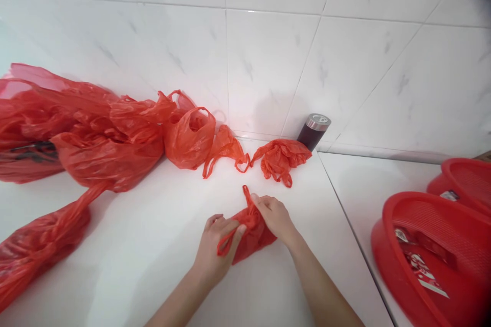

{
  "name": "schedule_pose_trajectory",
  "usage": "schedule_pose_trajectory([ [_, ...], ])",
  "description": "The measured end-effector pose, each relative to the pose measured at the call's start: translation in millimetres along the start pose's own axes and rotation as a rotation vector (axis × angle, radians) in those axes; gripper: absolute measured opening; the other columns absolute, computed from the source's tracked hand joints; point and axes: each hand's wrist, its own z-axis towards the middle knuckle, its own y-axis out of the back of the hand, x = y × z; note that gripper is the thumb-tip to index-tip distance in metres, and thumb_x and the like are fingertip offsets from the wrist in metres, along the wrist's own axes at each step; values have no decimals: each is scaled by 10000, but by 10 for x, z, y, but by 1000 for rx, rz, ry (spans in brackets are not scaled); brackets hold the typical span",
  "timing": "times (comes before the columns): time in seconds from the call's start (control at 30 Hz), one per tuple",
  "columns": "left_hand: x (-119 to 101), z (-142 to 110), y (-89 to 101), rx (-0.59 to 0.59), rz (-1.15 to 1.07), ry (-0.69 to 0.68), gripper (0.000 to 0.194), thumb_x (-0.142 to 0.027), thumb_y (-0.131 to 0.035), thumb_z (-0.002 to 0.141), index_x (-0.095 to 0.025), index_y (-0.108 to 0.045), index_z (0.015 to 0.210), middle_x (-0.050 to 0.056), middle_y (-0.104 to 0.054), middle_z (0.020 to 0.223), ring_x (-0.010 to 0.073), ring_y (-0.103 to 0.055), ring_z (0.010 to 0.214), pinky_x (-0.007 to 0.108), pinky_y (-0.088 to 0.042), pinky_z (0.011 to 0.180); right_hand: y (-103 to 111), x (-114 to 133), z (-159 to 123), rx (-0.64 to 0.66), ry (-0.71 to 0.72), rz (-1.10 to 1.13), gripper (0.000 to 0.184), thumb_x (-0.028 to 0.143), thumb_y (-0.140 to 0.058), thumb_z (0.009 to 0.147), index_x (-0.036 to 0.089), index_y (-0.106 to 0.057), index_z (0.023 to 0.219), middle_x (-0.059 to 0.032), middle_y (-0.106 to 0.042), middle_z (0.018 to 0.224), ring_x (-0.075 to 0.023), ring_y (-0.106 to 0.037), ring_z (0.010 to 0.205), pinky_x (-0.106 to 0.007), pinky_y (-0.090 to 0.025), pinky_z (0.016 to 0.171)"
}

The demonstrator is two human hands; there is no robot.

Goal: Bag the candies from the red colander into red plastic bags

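Observation:
A small bunched red plastic bag lies on the white tiled counter in front of me. My left hand is closed on its lower left part, with a handle loop hanging by the fingers. My right hand pinches the bag's upper end, where a twisted handle sticks up. Just behind, a knotted red bag rests on the counter.
A heap of loose red plastic bags covers the left and back of the counter. A dark cylindrical flask with a metal lid stands against the tiled wall. Two red plastic baskets sit at the right edge.

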Motion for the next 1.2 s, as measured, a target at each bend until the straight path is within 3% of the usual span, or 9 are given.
schedule_pose_trajectory([
  [0.1, -45, -153, 15, 55, -51, -1, 375, -361, -291, 986, -218, -456, 680, -38, -560, 643, 131, -535, 639, 422, -358, 1013, -39, 96, -17, 47, 95, 123, 267, 379, -516, 888, 236, -676, 729, -11, -716, 860, -180, -638, 813, -288, -432, 765],
  [0.23, 76, -274, 70, 68, -80, 92, 358, -379, -304, 982, -226, -452, 695, -35, -550, 659, 142, -530, 662, 450, -354, 1025, -86, 191, -56, -2, 13, 220, 218, 317, -446, 901, 226, -558, 738, 18, -677, 712, -161, -604, 686, -354, -418, 868],
  [0.4, 106, -339, 90, 84, -183, 151, 357, -395, -322, 973, -224, -401, 670, -52, -510, 636, 128, -507, 622, 421, -332, 1060, -60, 461, -218, -31, -59, 627, 128, 365, -389, 931, 253, -444, 901, 30, -656, 717, -163, -596, 657, -296, -469, 659],
  [0.5, 30, -351, 93, 89, -256, 185, 353, -403, -327, 968, -233, -440, 681, -48, -560, 652, 139, -539, 665, 381, -348, 1048, -9, 573, -294, 38, -3, 676, 167, 373, -483, 903, 253, -497, 1018, 27, -666, 759, -157, -614, 684, -288, -479, 672],
  [0.6, -43, -356, 138, 62, -292, 254, 390, -439, -321, 957, -233, -454, 653, -20, -592, 671, 170, -562, 735, 334, -431, 933, 6, 462, -240, -1, 75, 526, 240, 409, -464, 923, 226, -618, 944, -2, -680, 777, -166, -636, 768, -315, -466, 789],
  [0.7, -67, -354, 194, 22, -285, 333, 436, -482, -317, 945, -224, -409, 606, 5, -549, 652, 185, -546, 739, 281, -467, 745, -31, 148, -51, -173, -8, 447, 375, 483, -422, 925, 198, -651, 845, -36, -689, 804, -182, -633, 774, -313, -467, 764],
  [0.9, -2, -394, 150, 39, -278, 305, 445, -517, -309, 941, -220, -281, 611, -20, -351, 593, 146, -356, 562, 259, -332, 523, -70, -325, 252, -322, -110, 382, 453, 588, -425, 872, 194, -580, 712, -23, -604, 640, -180, -552, 620, -298, -432, 617],
  [1.07, 61, -503, 110, -57, -287, 258, 423, -429, -333, 966, -215, -456, 622, 8, -540, 728, 157, -508, 671, 277, -428, 631, -100, -316, 186, -331, -120, 323, 467, 635, -426, 852, 226, -484, 633, 0, -547, 546, -183, -498, 557, -313, -375, 598],
  [1.2, 242, -464, 378, -221, -260, 292, 319, -370, -385, 963, -234, -627, 806, 23, -664, 910, 172, -615, 826, 293, -496, 746, -178, -253, 94, -290, -121, 306, 475, 642, -414, 859, 217, -586, 733, -33, -617, 637, -211, -558, 631, -322, -401, 625],
])
